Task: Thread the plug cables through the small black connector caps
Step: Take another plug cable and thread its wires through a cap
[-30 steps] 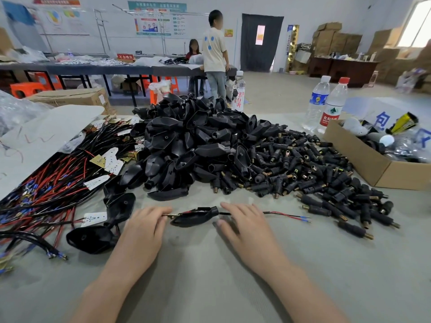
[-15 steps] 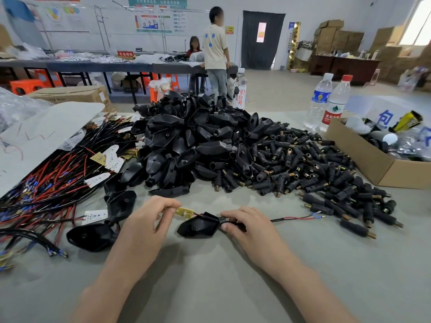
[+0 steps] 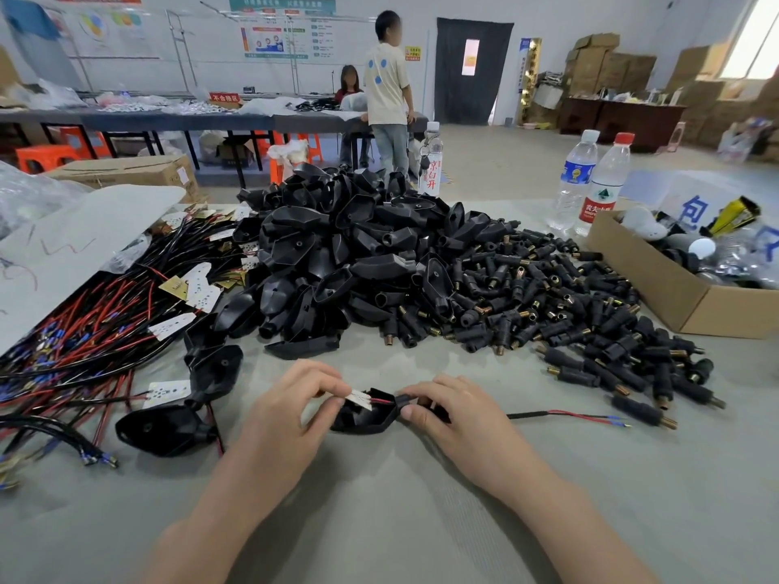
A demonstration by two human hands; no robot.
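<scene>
A black plug shell (image 3: 366, 417) lies open side up on the grey table between my hands. My left hand (image 3: 291, 408) pinches the small white plate (image 3: 358, 399) at the cable's end, just over the shell's opening. My right hand (image 3: 451, 413) grips the shell's narrow neck where the cable leaves it. The black cable (image 3: 548, 414) runs right across the table and ends in red and blue wire tips. A heap of small black connector caps (image 3: 590, 314) with brass ends lies at the right.
A tall pile of black plug shells (image 3: 345, 255) fills the table's middle. Red and black cables (image 3: 84, 330) with white plates spread at the left, two finished shells (image 3: 168, 427) near them. An open cardboard box (image 3: 674, 288) and water bottles (image 3: 590, 183) stand at the right.
Both hands lifted off the table and took hold of the plug. The plate end has been drawn back to the shell's opening, and the shell now lies open side up.
</scene>
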